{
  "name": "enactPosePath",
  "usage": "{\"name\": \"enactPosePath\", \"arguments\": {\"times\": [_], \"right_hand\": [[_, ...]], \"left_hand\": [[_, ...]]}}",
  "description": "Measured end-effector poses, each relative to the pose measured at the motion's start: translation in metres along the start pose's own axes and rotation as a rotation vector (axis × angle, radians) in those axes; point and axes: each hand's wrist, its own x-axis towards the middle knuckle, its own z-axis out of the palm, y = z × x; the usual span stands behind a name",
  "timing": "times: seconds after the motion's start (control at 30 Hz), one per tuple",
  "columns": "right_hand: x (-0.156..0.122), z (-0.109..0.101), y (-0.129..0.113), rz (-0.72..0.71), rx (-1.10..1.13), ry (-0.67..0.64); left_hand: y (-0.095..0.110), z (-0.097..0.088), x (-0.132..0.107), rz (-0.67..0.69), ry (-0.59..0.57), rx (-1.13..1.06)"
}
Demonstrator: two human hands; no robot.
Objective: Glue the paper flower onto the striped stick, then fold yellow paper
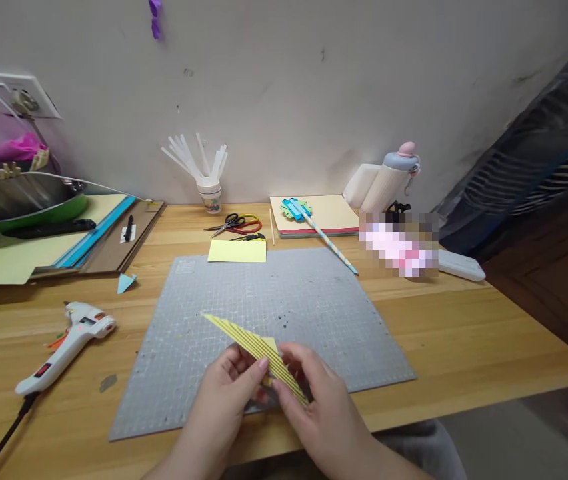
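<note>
A strip of yellow striped paper [237, 333], slanting from upper left to lower right, is held above the grey cutting mat [204, 287]. My left hand [231, 387] pinches it near the middle, thumb on the front face. Closer to its lower right end, my right hand [319, 400] grips it between thumb and fingers. A small pale yellow piece [270, 343] shows behind the strip; whether it is part of the same paper I cannot tell. Beyond the mat's far edge lies a flat yellow paper rectangle [237, 251].
A white glue gun [67, 347] with a black cord lies left. Scissors [234, 223], a cutter [251, 237] and a paper cup [211, 197] of white sticks stand behind. A striped paper stick [331, 245] overhangs the mat. A bottle [389, 177] is at the back right.
</note>
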Motion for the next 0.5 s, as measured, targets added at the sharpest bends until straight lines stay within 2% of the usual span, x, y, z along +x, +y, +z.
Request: {"name": "enactPosePath", "arguments": {"times": [0.1, 0.17, 0.27, 0.33, 0.37, 0.4, 0.47, 0.5], "right_hand": [[0.002, 0.001, 0.006, 0.009, 0.009, -0.056], [0.003, -0.002, 0.011, -0.004, 0.0, -0.061], [0.006, -0.009, 0.018, -0.016, -0.055, -0.057], [0.008, -0.014, 0.022, -0.021, -0.115, -0.076], [0.009, -0.015, 0.023, -0.028, -0.144, -0.094], [0.01, -0.016, 0.024, -0.037, -0.168, -0.11], [0.009, -0.015, 0.025, -0.055, -0.199, -0.129], [0.009, -0.015, 0.024, -0.06, -0.209, -0.133]], "left_hand": [[-0.001, -0.001, -0.002, -0.024, -0.009, -0.017], [0.0, -0.004, -0.007, -0.037, -0.11, 0.08], [0.002, -0.011, -0.019, -0.015, -0.346, 0.453], [0.002, -0.016, -0.025, 0.09, -0.463, 0.743], [0.002, -0.018, -0.026, 0.185, -0.468, 0.852], [0.001, -0.02, -0.026, 0.295, -0.422, 0.933], [-0.002, -0.023, -0.021, 0.502, -0.224, 1.037], [-0.004, -0.025, -0.017, 0.564, -0.121, 1.076]]}}
